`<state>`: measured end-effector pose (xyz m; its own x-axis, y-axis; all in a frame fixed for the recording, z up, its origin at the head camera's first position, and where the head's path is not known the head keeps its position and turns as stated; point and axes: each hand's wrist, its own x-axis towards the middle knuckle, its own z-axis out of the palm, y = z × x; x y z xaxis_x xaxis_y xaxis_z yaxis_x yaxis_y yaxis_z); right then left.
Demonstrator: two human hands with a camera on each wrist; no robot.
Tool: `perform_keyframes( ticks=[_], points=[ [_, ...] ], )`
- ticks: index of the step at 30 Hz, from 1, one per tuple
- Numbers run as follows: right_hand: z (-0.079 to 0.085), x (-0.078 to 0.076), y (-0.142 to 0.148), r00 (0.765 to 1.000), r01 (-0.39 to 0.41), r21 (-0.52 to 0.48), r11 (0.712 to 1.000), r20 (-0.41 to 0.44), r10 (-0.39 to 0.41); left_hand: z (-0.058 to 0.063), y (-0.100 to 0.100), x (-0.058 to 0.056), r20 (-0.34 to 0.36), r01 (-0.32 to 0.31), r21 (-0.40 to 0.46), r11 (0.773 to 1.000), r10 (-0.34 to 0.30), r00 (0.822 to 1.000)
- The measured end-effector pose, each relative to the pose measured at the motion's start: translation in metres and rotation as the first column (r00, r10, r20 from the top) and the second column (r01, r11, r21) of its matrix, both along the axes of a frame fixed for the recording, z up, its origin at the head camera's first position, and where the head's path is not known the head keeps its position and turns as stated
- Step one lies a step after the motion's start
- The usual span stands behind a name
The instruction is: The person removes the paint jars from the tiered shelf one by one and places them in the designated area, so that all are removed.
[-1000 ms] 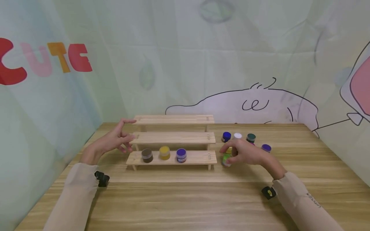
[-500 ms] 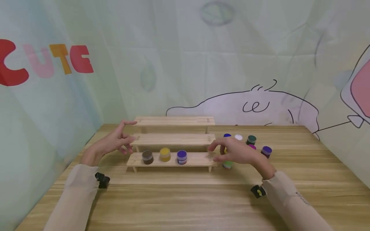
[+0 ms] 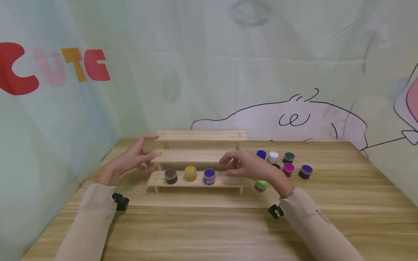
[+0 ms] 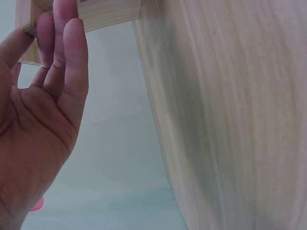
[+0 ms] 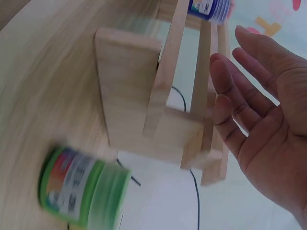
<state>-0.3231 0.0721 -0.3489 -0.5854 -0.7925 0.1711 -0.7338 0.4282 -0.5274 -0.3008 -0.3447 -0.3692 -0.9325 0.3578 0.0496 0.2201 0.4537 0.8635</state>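
A three-tier wooden stand (image 3: 196,156) has a brown paint jar (image 3: 171,176), a yellow paint jar (image 3: 190,173) and a purple paint jar (image 3: 209,176) on its lowest tier. At the stand's left end is my left hand (image 3: 132,159), index finger extended to the top tier and thumb by the middle one; in the left wrist view the thumb touches a wooden corner. Over the right part of the lowest tier hovers my right hand (image 3: 251,166), fingers loosely bent and nothing in them. The right wrist view shows its bare palm (image 5: 278,143) beside the stand.
Right of the stand, several paint jars stand on the wooden table (image 3: 196,232): blue (image 3: 261,154), white (image 3: 273,157), dark green (image 3: 289,157), magenta (image 3: 288,169), purple (image 3: 306,172) and light green (image 3: 261,185). My right forearm partly covers that group. A printed cloth (image 3: 209,72) hangs behind.
My right hand has moved left from above the loose jars to over the lowest tier, uncovering some of them. The left hand stays at the stand's end. The jars have not moved.
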Motion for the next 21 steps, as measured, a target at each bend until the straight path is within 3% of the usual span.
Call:
perform_keyframes(
  ticks=[7,21],
  points=[
    [-0.001,0.002,-0.024,0.998,-0.069,0.000,0.998,0.004,0.069,-0.001,0.000,0.000,-0.001,-0.002,0.009,1.000,0.002,1.000],
    [-0.005,0.006,-0.054,0.995,-0.100,0.061,0.993,0.003,0.100,-0.002,0.000,-0.001,0.004,-0.009,0.014,1.000,0.009,1.000]
  ],
)
